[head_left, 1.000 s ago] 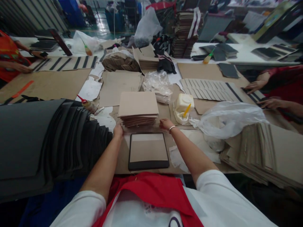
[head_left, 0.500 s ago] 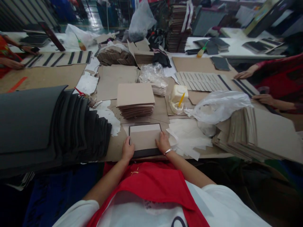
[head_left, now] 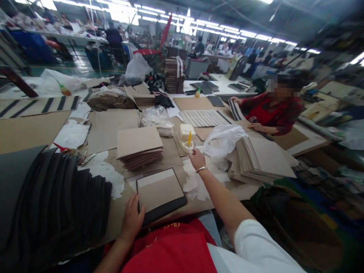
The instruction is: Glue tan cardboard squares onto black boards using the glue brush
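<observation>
A black-edged panel [head_left: 160, 193] with a brown cardboard face lies in front of me at the table's near edge. My left hand [head_left: 132, 219] rests on its near left corner, fingers spread flat. My right hand [head_left: 196, 158] is stretched out to the right of the panel, close to a pale glue bottle [head_left: 186, 133] with a yellow nozzle [head_left: 189, 138]; its fingers are curled and I see nothing in them. Behind the panel stands a stack of brown cardboard sheets [head_left: 139, 146].
A thick fan of black sheets [head_left: 51, 197] fills the left. A second cardboard stack [head_left: 263, 159] and a clear plastic bag [head_left: 223, 138] lie right. A person in red [head_left: 273, 112] works across the table at striped panels [head_left: 203, 117]. Torn white paper [head_left: 196, 184] lies beside the panel.
My right hand left the panel and reached forward toward the glue bottle. My left hand stayed at the panel's left edge. My head lifted and turned right, showing the workshop.
</observation>
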`<state>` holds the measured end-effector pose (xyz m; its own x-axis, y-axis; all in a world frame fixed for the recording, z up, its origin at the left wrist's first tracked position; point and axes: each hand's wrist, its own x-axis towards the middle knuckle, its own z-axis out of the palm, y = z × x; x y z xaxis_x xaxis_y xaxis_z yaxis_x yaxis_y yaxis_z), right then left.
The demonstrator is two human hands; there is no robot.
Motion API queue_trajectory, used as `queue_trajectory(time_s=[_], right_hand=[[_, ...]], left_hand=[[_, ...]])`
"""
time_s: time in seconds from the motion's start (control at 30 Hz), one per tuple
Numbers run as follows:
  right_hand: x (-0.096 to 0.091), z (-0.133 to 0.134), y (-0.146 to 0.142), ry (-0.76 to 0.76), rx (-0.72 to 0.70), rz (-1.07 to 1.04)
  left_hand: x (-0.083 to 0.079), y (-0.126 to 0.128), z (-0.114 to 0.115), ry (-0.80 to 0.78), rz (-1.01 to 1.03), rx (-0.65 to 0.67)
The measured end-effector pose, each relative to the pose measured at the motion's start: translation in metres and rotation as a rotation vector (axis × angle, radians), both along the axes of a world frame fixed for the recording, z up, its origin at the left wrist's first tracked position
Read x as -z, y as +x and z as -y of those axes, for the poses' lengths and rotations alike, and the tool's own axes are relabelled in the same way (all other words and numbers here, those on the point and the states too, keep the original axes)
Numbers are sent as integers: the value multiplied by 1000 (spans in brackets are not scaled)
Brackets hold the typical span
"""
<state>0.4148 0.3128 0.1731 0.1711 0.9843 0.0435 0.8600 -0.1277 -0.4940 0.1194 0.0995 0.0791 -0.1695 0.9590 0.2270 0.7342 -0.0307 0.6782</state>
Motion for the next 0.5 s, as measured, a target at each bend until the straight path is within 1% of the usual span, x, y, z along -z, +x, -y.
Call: queue_trajectory(time_s=[0.03, 0.1, 0.17, 0.23, 0.3, 0.37, 0.43, 0.5], right_hand=[[-7, -20, 9, -3, 61, -7], [-14, -57, 20, -23, 101, 3], [-12, -87, 24, -61, 63, 52], [-5, -109, 23, -106, 7, 106], [2, -124, 22, -140, -35, 137], [7, -134, 24, -145, -49, 144], [8, -139, 30, -128, -50, 152], [9, -140, 39, -109, -41, 153]], left_hand=[[0, 0, 1, 13, -28, 42], [2, 2, 1, 31, -59, 96], [5, 5, 2, 44, -68, 87], [7, 7, 4, 49, -69, 41], [8, 6, 10, 50, -73, -4], [9, 5, 18, 40, -78, -34], [10, 4, 23, 14, -76, -53], [7, 5, 24, -17, -61, -73]])
